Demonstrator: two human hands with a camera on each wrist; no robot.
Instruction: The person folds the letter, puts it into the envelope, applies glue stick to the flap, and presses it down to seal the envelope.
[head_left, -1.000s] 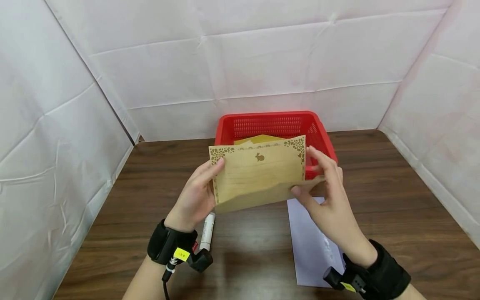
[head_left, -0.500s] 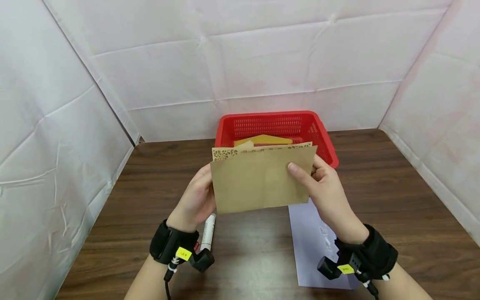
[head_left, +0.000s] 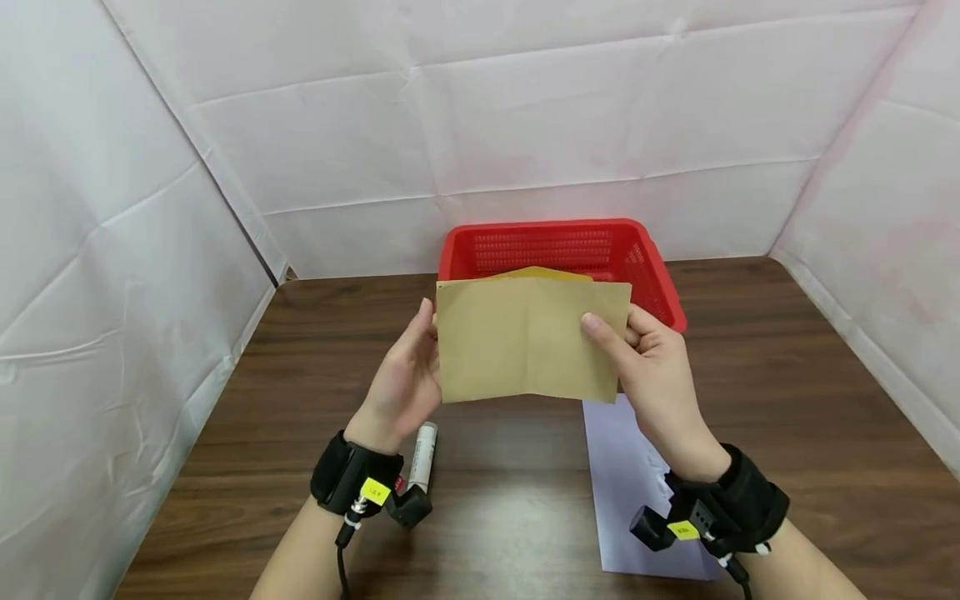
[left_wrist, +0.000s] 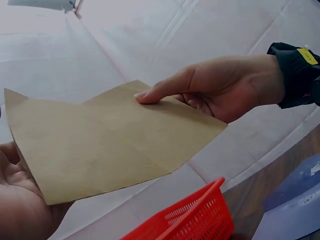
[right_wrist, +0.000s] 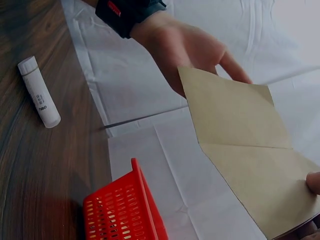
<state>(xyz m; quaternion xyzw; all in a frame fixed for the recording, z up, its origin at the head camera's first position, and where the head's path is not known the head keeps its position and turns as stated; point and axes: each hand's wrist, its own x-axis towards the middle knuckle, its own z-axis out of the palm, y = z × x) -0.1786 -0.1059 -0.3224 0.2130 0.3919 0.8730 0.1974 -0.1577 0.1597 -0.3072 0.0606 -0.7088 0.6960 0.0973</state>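
Observation:
A tan sheet of letter paper (head_left: 487, 342), folded in half with its plain side outward, is held up over the table in the head view. A crease runs down its middle in the right wrist view. My right hand (head_left: 660, 392) pinches its right end, thumb on the near face and fingers behind. At the opposite end my left hand (head_left: 401, 383) supports the paper against its fingers, thumb raised beside the edge. In the left wrist view the left palm (left_wrist: 20, 200) lies at the paper's lower left corner.
Behind the paper stands a red plastic basket (head_left: 652, 275) with a yellow envelope (head_left: 536, 272) in it. A white glue stick (right_wrist: 39, 92) lies on the wooden table near the left wrist. Lavender paper (head_left: 611, 492) lies under the right forearm. White cloth walls enclose the table.
The sheet's lower part has been folded up over its printed side, the rabbit and border now covered. My left thumb has come off the front; my right hand has shifted its pinch onto the folded paper.

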